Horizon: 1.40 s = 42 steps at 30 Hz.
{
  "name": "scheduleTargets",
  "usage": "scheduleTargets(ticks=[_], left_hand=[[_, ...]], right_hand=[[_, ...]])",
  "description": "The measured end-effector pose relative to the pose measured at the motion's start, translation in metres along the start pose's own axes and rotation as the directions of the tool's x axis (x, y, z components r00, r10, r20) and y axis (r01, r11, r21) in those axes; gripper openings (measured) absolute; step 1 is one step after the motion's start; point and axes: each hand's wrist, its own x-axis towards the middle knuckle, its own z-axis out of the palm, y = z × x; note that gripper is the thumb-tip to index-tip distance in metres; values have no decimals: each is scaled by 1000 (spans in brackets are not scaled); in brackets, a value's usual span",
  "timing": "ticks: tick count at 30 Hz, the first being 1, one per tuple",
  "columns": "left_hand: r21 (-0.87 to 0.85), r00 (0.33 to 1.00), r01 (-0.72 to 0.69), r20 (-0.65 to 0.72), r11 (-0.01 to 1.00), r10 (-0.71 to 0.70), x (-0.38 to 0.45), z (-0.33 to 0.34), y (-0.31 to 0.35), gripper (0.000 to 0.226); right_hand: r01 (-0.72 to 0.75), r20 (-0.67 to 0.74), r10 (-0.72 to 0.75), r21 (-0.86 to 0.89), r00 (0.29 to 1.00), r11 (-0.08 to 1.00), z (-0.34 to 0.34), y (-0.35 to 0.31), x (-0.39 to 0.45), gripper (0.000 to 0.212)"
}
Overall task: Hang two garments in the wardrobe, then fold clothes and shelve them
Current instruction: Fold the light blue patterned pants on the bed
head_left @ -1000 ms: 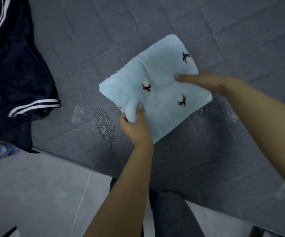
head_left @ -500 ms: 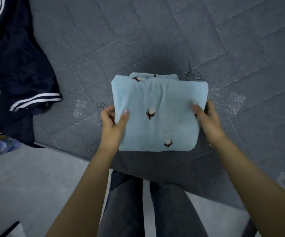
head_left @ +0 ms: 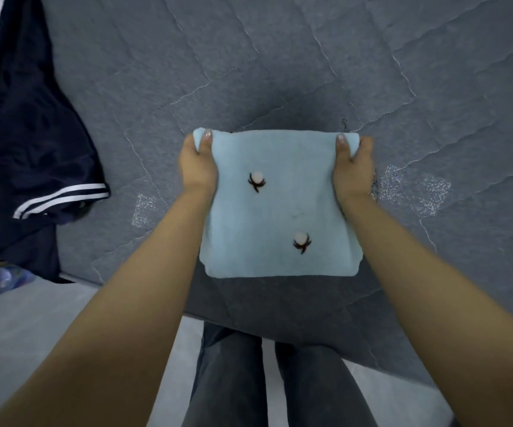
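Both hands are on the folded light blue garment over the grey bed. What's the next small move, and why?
Probably lift it and carry it toward the shelf. The light blue fleece garment with cotton-flower print already looks like a compact square, and the left hand and right hand each grip a far corner, thumbs on top. The navy white-striped garment on the grey quilted bed still waits.

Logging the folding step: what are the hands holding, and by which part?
Both hold the folded light-blue garment: left hand grips its far left corner, right hand its far right corner, thumbs on top.
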Motion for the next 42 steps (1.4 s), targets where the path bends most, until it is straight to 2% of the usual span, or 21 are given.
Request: scheduleTargets(ticks=[3, 5, 6, 7, 8, 9, 10, 11, 12, 14, 16, 17, 19, 21, 23, 24, 27, 35, 38, 40, 42], left_hand=[[108, 999, 5, -41, 994, -1, 9, 3, -3, 19], [290, 995, 25, -101, 957, 5, 4, 4, 4, 19], [475, 986, 16, -152, 880, 64, -2, 4, 8, 28], [654, 966, -40, -167, 755, 196, -12, 4, 12, 39], [775, 922, -167, -95, 609, 374, -26, 4, 15, 46], [817, 844, -345, 56, 461, 534, -43, 5, 16, 48], [788, 739, -529, 247, 315, 627, -61, 7, 14, 48], [723, 641, -664, 420, 190, 643, -76, 10, 8, 49], [669, 588, -734, 545, 112, 597, -86, 11, 1, 51], [667, 610, -744, 647, 48, 458, -84, 12, -15, 57], [694, 645, -720, 655, 25, 394, -61, 16, -25, 61], [695, 644, -719, 661, 10, 385, -51, 20, -28, 61], [687, 628, -726, 664, 0, 406, -36, 25, -33, 62], [671, 607, -741, 660, 15, 443, -31, 24, -41, 61], [649, 575, -761, 664, 13, 478, -28, 16, -52, 60], [637, 558, -771, 666, 13, 495, -24, 13, -56, 59], [601, 523, -799, 672, 26, 525, -8, 15, -61, 56], [586, 489, -810, 657, 19, 574, 6, 30, -80, 55], [569, 487, -822, 668, 36, 563, 0, 26, -72, 56], [568, 522, -809, 576, 152, 629, -12, 18, -70, 62], [568, 669, -712, 370, 413, 645, -29, 1, -67, 76]], right_hand=[[-28, 5, 28, -72, 1000, 997, 6, 1, 7, 28], [-29, 18, 32, -116, 999, 993, 0, -1, 7, 33], [-24, 17, 26, -153, 999, 988, -4, 0, 6, 35], [-23, 15, 27, -186, 1000, 982, -7, 0, 5, 36], [-37, 11, 40, -201, 999, 979, -9, 1, 3, 37], [-62, 8, 64, -196, 998, 979, -11, 1, 1, 38], [-90, 2, 92, -181, 996, 979, -12, 0, -2, 38], [-114, -9, 114, -163, 993, 980, -12, -2, -4, 39], [-136, -21, 134, -147, 991, 980, -13, -5, -6, 39], [-163, -21, 161, -136, 987, 977, -12, -16, -7, 40], [-172, 24, 180, -201, 983, 964, -10, -23, -8, 44], [-138, 42, 157, -294, 987, 946, -11, -24, -12, 48], [78, 45, -64, -540, 997, 838, -14, -21, -31, 58], [362, 162, -352, -682, 922, 635, -11, -16, -61, 60], [537, 378, -392, -696, 839, 477, -2, -5, -83, 60], [551, 424, -355, -696, 833, 461, 4, 1, -85, 60], [502, 407, -294, -707, 865, 498, 15, 17, -65, 62], [542, 395, -377, -686, 838, 486, 30, 51, -41, 62], [528, 389, -357, -630, 849, 570, 23, 39, -49, 61], [539, 412, -357, -527, 839, 657, 11, 31, -55, 62], [527, 414, -374, -361, 830, 770, -11, 20, -56, 64]])
